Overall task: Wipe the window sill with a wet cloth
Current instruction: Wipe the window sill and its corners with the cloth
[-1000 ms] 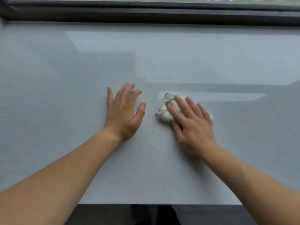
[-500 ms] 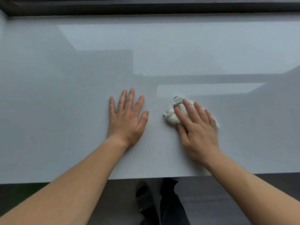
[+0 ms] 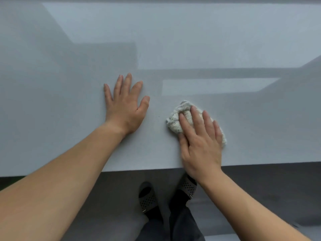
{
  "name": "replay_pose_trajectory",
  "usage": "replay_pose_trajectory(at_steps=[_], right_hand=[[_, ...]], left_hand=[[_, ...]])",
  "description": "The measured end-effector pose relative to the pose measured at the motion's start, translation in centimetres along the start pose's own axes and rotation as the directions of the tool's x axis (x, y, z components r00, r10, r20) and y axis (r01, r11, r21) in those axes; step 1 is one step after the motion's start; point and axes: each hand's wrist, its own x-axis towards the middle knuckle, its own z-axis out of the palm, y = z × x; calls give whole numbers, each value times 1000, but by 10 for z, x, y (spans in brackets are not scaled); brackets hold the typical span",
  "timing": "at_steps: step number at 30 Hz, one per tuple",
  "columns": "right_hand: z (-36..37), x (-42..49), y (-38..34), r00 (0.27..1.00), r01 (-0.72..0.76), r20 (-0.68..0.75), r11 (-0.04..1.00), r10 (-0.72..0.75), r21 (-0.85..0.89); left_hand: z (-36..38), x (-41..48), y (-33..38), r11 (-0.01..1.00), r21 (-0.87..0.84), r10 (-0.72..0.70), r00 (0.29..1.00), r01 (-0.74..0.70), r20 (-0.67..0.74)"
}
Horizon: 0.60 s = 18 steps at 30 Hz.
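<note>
On the grey window sill (image 3: 191, 40), at about five o'clock from its middle and near the front edge, lies one crumpled whitish cloth (image 3: 175, 123). Our right hand (image 3: 199, 141) presses it down with straight fingers. At nine o'clock from the cloth, apart from it, our left hand (image 3: 125, 108) rests palm-down, fingers spread. Below the edge we count two dark perforated slippers (image 3: 147, 199).

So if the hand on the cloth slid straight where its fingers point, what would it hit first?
Probably nothing: ahead of the right hand and its cloth lies only bare window sill to the picture's top. The left hand sits aside.
</note>
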Motion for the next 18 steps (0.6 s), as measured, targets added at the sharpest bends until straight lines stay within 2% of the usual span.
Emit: replay_pose_trajectory(at_steps=[1,3,5,7,9,11,13,14,15,17,18], right_hand=[[2,-8,-5,1000,15,-2,1000,-15,-4],[4,-28,-7,982,177,62,984,-176,-11],[-2,-36,9,925,361,122,933,-359,9],[-11,-23,39,879,460,147,888,-454,-9],[-18,5,75,925,374,100,926,-368,-57],[-25,41,103,992,128,20,990,-127,-56],[-24,62,105,993,-115,-18,993,115,-29],[-21,62,97,988,-152,-35,988,150,-34],[-18,54,87,993,-112,-44,993,110,-41],[-17,28,79,994,110,1,993,-110,-47],[-19,19,83,972,231,50,972,-229,-43]], left_hand=[[1,1,5,1000,-21,-14,1000,14,-17],[5,2,19,998,-55,5,998,-8,-65],[9,7,34,994,-97,47,995,-56,-93],[12,14,47,987,-141,58,992,-74,-111],[15,21,58,984,-168,37,992,-57,-118],[20,27,65,992,-121,6,995,-19,-103],[25,28,68,1000,-14,-7,996,6,-84],[27,27,69,999,30,-8,997,10,-75],[28,26,70,998,58,-7,998,11,-65],[28,25,73,996,89,-10,999,14,-49],[28,25,74,995,100,-13,999,18,-48]])
